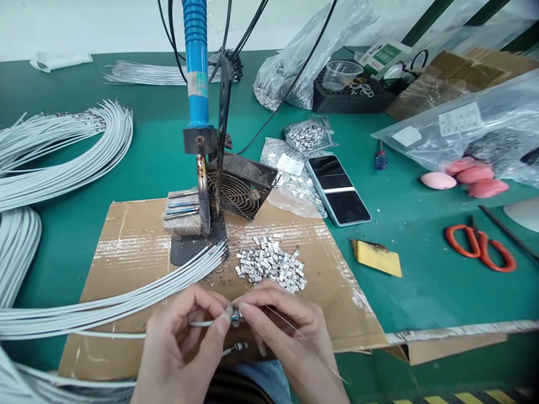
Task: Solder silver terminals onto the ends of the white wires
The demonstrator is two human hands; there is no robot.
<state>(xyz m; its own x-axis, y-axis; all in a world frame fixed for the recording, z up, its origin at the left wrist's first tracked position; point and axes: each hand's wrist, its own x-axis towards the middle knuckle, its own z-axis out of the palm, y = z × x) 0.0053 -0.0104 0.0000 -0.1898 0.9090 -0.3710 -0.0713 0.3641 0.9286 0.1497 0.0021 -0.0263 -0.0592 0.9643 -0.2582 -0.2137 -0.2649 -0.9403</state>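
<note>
My left hand (189,336) is closed in a pinch on a white cable (200,324) near its end. A small metal connector (236,316) sits at that end, between the fingertips of both hands. My right hand (286,331) pinches the connector from the right, its fingertips partly hiding it. A thin wire, which looks like solder wire (286,321), runs through the right fingers and trails over the back of the hand. Below the hands lies another cable end with a metal connector (240,347). Just beyond the fingers is a pile of small white-and-metal connectors (273,264).
A blue-handled soldering iron (197,106) stands clamped upright over a cardboard sheet (135,247), beside a small fan (236,191). Bundled white cables (126,303) reach in from the left. A phone (339,191), yellow sponge (379,258) and orange-handled scissors (480,247) lie right.
</note>
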